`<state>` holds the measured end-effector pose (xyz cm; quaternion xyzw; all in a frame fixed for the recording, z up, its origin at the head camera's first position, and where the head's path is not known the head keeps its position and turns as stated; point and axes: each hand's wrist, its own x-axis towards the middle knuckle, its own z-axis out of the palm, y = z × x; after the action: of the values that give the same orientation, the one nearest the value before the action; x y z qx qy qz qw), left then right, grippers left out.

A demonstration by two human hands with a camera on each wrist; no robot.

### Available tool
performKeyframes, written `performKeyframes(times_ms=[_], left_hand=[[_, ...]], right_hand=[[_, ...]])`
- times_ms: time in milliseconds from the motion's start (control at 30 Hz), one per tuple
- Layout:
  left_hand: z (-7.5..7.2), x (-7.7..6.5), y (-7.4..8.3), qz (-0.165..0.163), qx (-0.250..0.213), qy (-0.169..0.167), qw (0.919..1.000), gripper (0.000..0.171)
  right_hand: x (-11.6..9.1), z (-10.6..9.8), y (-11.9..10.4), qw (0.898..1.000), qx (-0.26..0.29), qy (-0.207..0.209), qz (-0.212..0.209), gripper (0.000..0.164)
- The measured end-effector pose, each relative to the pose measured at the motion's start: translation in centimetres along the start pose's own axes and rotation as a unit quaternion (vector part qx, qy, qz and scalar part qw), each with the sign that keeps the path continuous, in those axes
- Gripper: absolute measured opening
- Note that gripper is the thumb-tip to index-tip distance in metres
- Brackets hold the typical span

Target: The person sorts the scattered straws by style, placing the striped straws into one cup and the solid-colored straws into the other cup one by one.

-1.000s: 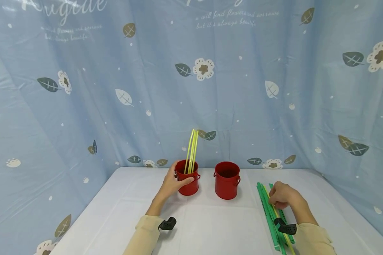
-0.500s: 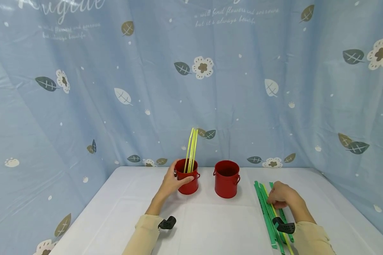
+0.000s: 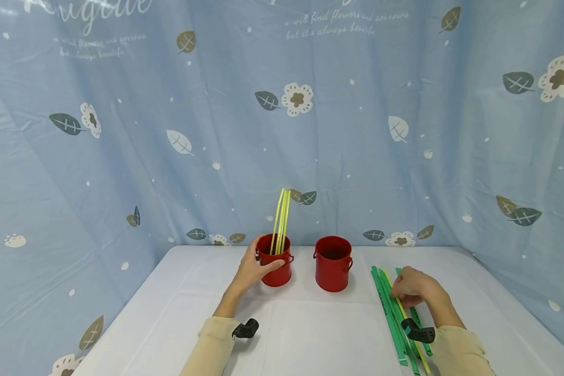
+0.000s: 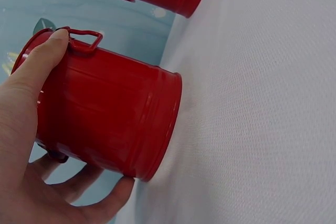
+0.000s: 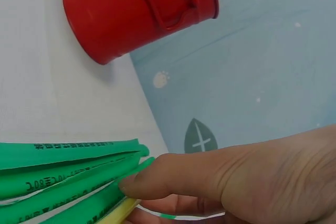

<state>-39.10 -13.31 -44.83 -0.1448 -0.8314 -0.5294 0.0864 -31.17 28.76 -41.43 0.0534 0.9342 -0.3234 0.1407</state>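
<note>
Near the back edge of the white bench (image 3: 310, 334), gripping with the left hand (image 3: 255, 271) a glossy red bucket (image 3: 277, 277) of leaning yellow sticks (image 3: 282, 222), then past a second red bucket (image 3: 332, 274) and across a gap to green strips (image 3: 388, 313), pinching a thin yellow stick (image 3: 401, 308) with the bent right hand (image 3: 415, 287)

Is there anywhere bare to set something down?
The white table is bare between the left sleeve and green wrappers, before the right bucket, and left of that sleeve. Crowded: the wrappers, where the right hand pinches a yellow stick.
</note>
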Motion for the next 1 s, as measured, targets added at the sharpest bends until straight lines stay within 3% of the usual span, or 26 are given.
performKeyframes(times_ms=[367, 633, 1000], left_hand=[[0.0, 0.0, 0.0, 0.003, 0.008, 0.006, 0.9999, 0.097], [0.0, 0.0, 0.1, 0.004, 0.006, 0.006, 1.0, 0.095], [-0.1, -0.1, 0.0, 0.005, 0.008, 0.004, 0.9999, 0.099]], right_hand=[[-1.1, -1.2, -0.8, 0.999, 0.038, 0.027, -0.029, 0.019], [-1.4, -2.4, -1.9, 0.998, 0.025, 0.05, -0.043, 0.031], [-3.2, -3.3, -3.8, 0.987, 0.025, 0.11, -0.115, 0.03]])
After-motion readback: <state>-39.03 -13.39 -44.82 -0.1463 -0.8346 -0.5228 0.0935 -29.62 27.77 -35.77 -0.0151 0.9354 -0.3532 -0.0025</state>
